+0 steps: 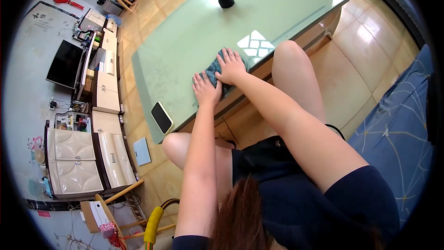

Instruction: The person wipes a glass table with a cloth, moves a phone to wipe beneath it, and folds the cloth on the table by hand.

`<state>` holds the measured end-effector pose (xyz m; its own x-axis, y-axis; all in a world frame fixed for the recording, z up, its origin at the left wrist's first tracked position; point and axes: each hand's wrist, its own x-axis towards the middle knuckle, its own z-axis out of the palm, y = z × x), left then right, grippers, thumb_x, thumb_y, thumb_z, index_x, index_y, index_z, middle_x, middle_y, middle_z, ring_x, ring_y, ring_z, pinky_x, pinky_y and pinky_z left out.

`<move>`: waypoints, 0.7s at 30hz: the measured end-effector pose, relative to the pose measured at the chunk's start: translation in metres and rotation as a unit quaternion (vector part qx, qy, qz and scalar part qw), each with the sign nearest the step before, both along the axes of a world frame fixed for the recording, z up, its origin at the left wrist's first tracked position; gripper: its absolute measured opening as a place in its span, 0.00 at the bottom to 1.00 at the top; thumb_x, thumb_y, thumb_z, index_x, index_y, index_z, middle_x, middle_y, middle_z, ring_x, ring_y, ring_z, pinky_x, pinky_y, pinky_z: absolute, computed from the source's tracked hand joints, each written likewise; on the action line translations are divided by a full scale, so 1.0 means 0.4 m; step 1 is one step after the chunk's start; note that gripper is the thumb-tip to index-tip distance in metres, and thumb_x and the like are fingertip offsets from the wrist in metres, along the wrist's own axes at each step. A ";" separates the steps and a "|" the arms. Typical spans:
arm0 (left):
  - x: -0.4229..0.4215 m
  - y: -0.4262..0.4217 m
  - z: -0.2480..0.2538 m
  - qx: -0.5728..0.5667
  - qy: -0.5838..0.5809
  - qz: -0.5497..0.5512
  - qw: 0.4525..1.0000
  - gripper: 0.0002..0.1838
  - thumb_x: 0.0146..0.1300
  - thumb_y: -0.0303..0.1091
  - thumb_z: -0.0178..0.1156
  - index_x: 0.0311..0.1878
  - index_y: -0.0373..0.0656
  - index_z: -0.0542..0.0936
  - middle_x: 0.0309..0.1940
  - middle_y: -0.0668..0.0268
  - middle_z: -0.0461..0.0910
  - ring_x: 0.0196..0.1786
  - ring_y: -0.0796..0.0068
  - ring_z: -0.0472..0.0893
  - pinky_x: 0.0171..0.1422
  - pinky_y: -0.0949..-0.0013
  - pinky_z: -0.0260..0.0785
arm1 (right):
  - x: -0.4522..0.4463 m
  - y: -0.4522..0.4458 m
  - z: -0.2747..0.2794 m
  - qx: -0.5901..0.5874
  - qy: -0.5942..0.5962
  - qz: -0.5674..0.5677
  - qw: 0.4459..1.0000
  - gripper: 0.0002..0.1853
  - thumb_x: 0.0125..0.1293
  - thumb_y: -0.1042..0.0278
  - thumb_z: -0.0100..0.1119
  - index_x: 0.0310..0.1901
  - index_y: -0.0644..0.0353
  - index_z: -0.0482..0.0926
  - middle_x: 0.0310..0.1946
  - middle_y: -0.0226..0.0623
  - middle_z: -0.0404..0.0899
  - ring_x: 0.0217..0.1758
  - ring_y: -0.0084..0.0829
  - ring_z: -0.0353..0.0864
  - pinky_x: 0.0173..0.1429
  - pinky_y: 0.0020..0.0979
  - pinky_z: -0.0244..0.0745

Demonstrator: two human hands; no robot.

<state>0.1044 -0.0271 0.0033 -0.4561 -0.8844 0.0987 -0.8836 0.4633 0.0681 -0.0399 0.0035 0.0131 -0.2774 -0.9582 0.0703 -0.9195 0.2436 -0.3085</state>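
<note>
A dark teal patterned cloth point(213, 70) lies bunched near the front edge of the pale green glass table point(175, 60). My left hand point(206, 91) rests on its left part, fingers stretched forward over the fabric. On the right part lies my right hand point(231, 67), palm down with its fingers spread. Both hands press flat on the cloth rather than grip it. Part of the cloth is hidden beneath them.
A phone point(162, 117) lies at the table's left corner. Toward the far side stands a black vase point(226, 1) with a leafy plant. My knees touch or nearly touch the table's front edge. A blue-covered sofa point(393, 129) is at the right; a white scale-like panel point(142, 151) lies on the floor.
</note>
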 end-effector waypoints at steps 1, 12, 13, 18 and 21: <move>-0.003 -0.010 -0.002 -0.009 0.002 0.000 1.000 0.45 0.67 0.65 0.40 0.75 0.38 0.51 0.76 0.45 0.46 0.78 0.50 0.46 0.79 0.51 0.36 | 0.000 -0.009 -0.007 -0.016 0.005 -0.005 1.000 0.42 0.65 0.38 0.43 0.74 0.56 0.54 0.77 0.48 0.42 0.81 0.45 0.36 0.80 0.46 0.29; -0.029 -0.165 -0.021 -0.076 0.026 -0.012 0.997 0.41 0.68 0.61 0.43 0.73 0.37 0.58 0.74 0.43 0.52 0.76 0.48 0.53 0.78 0.49 0.43 | -0.008 -0.151 -0.025 -0.106 0.035 -0.045 0.993 0.37 0.66 0.43 0.43 0.71 0.59 0.59 0.74 0.53 0.50 0.79 0.49 0.45 0.79 0.48 0.35; -0.031 -0.183 -0.020 -0.078 0.028 -0.013 0.996 0.41 0.68 0.60 0.43 0.73 0.37 0.58 0.74 0.43 0.52 0.76 0.48 0.53 0.78 0.49 0.43 | -0.010 -0.172 -0.029 -0.112 0.041 -0.045 0.992 0.37 0.66 0.43 0.43 0.71 0.59 0.59 0.74 0.53 0.51 0.79 0.49 0.46 0.79 0.48 0.36; -0.051 -0.259 -0.009 -0.056 0.062 -0.009 0.996 0.40 0.68 0.60 0.41 0.73 0.36 0.59 0.74 0.44 0.52 0.77 0.51 0.50 0.79 0.52 0.38 | -0.024 -0.270 -0.027 -0.089 0.055 -0.039 0.994 0.38 0.66 0.42 0.41 0.72 0.58 0.58 0.75 0.52 0.51 0.79 0.48 0.45 0.79 0.47 0.36; -0.060 -0.307 -0.006 -0.057 0.051 0.004 0.997 0.40 0.69 0.60 0.40 0.73 0.38 0.57 0.74 0.46 0.52 0.78 0.53 0.50 0.79 0.54 0.39 | -0.033 -0.326 -0.024 -0.071 0.067 -0.033 0.995 0.38 0.67 0.41 0.40 0.72 0.58 0.58 0.75 0.51 0.50 0.79 0.47 0.44 0.79 0.47 0.36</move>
